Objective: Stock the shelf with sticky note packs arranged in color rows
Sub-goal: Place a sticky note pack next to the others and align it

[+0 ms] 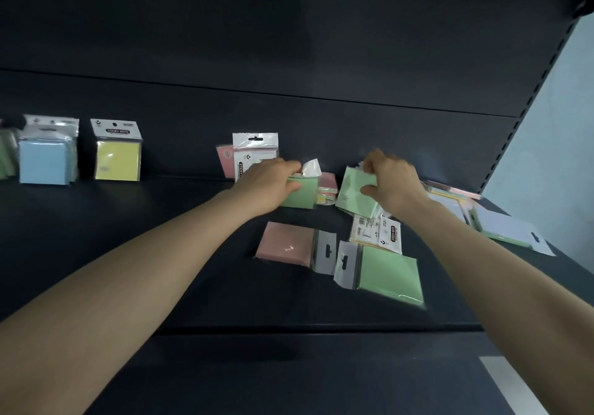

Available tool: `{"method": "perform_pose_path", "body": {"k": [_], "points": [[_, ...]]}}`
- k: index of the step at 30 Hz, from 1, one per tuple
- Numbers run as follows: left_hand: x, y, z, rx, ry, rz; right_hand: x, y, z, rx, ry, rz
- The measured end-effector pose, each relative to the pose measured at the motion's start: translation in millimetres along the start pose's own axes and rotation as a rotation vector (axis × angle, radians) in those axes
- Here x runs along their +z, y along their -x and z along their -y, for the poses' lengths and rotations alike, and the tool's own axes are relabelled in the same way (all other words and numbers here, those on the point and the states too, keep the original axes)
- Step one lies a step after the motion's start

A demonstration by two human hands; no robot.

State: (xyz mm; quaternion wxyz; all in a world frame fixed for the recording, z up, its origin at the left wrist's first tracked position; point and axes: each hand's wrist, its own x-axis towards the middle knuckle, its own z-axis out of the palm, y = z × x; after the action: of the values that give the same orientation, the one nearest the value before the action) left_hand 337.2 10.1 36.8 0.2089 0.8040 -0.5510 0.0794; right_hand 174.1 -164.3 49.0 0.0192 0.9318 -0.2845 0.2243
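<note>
— While you are reaching over the black shelf (180, 241), what are you holding?
— My left hand (271, 183) is gripping a pale green sticky note pack (303, 193), clear-wrapped and white-tabbed; my right hand (390, 183) is pinching a second green pack (353, 194), tilting.

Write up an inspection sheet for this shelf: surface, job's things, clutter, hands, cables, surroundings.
Surface: dark shelf, with loose packs on its right half.
Job's things: blue packs and a yellow pack stand upright at back left. A flat pink pack and a flat green pack lie in front of the hands. A mixed pile lies at far right.
Clutter: nothing seen.
Hands: left hand grips the first green pack; right hand grips the second green pack.
Cables: nothing seen.
Surroundings: dark back panel, slotted upright, pale wall at right.
</note>
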Motion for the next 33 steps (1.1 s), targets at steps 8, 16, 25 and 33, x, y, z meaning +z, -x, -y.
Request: {"method": "perform_pose_path", "body": {"k": [8, 16, 25, 33], "points": [[-13.3, 16.2, -4.7, -0.1, 0.117, -0.189, -15.1, 9.2, 6.5, 0.035, -0.038, 0.05], [-30.1, 54.6, -7.1, -0.225, 0.125, -0.296, -32.3, 27.7, 23.4, 0.146, -0.483, 0.117], [-51.0, 119.3, 5.6, -0.218, 0.077, -0.359, -32.6, 38.8, 59.2, 0.028, -0.574, 0.04], [-95.2, 175.3, 61.7, -0.297, 0.046, -0.352, -22.8, 33.6, 142.8, 0.094, -0.781, 0.119]]}}
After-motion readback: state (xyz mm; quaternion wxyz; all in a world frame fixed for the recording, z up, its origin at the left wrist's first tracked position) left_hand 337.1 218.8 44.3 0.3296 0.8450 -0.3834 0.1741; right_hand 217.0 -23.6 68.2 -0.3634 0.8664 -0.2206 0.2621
